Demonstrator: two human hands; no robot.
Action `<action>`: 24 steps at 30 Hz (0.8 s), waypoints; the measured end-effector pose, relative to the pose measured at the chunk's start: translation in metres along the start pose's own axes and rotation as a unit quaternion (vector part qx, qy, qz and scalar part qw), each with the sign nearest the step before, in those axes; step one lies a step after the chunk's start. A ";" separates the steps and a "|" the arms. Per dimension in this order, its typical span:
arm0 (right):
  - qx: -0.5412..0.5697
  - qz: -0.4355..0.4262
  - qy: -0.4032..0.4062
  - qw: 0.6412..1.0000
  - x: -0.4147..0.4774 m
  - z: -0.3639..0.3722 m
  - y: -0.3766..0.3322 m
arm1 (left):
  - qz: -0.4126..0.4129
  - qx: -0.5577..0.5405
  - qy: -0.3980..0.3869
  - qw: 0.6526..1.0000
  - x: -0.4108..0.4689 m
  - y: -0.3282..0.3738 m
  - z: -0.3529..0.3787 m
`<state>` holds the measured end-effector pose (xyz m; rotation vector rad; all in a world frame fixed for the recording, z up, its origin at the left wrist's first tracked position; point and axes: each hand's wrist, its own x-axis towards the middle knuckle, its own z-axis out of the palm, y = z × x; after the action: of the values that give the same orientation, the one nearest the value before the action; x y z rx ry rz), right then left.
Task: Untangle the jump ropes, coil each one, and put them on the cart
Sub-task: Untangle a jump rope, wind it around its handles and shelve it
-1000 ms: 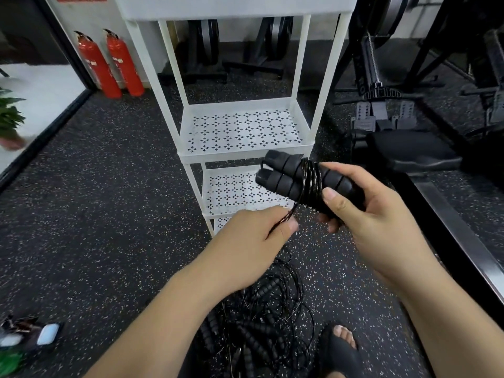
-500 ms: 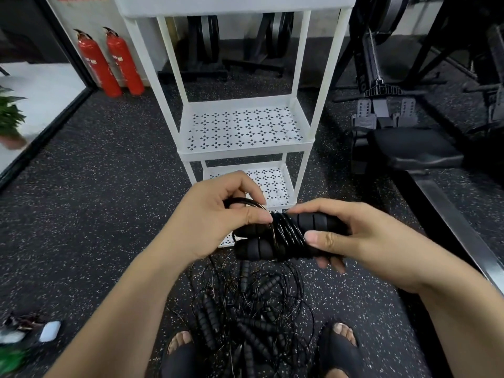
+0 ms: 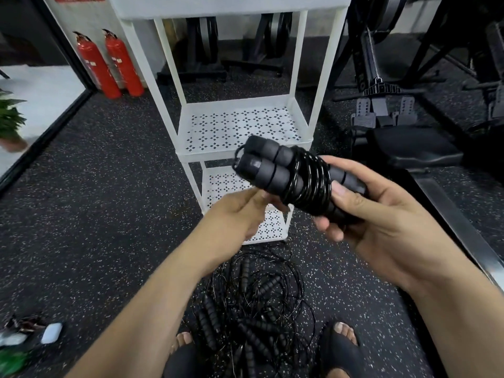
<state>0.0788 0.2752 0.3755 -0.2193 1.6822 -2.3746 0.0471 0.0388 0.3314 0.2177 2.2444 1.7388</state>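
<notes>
Since half a second ago the wound jump rope (image 3: 297, 181) has come up from in front of the lowest shelf and tipped. Its two foam handle ends now point up and to the left, toward the middle shelf of the cart (image 3: 207, 156). The left hand (image 3: 231, 216), which lay over the top of the bundle, has dropped beneath it.

The right hand (image 3: 387, 225) grips the near ends of both handles, with the thumb laid across the top beside the cord and the fingers (image 3: 327, 227) curled under. The cord sits in tight turns round the middle of the paired handles.

The step appears to be finishing this coil before shelving it. To do it well, the loose tail probably ought to be tucked under a turn while the right thumb keeps the wraps from sliding toward the handle ends. Slackening too soon would likely let the stiff cord spring open. The bundle could then be laid flat on a shelf.

The left hand comes up from below, its fingers (image 3: 259, 197) bunched against the underside of the handles just beside the turns. Blur hides whether they pinch the cord's tail or only press on the foam. Both forearms reach forward from the bottom of the view, wrists close together. Below them, on the speckled floor (image 3: 95, 214) between the person's feet, the tangled ropes (image 3: 251, 309) lie in a heap just in front of the cart's base.
</notes>
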 end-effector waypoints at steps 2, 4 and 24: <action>-0.032 -0.032 0.041 0.998 0.003 -0.002 0.006 | 0.004 0.086 -0.017 0.996 -0.002 0.006 0.010; -0.093 -0.068 0.091 0.989 0.007 -0.008 0.013 | 0.001 0.193 -0.035 0.981 -0.004 0.009 0.016; -0.266 0.125 -0.134 0.946 0.005 -0.027 0.005 | 0.080 0.057 0.022 0.995 -0.013 0.017 -0.028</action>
<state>0.0681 0.2972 0.3622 -0.3702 2.0325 -1.5930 0.0490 0.0139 0.3560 0.3960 2.4201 1.7096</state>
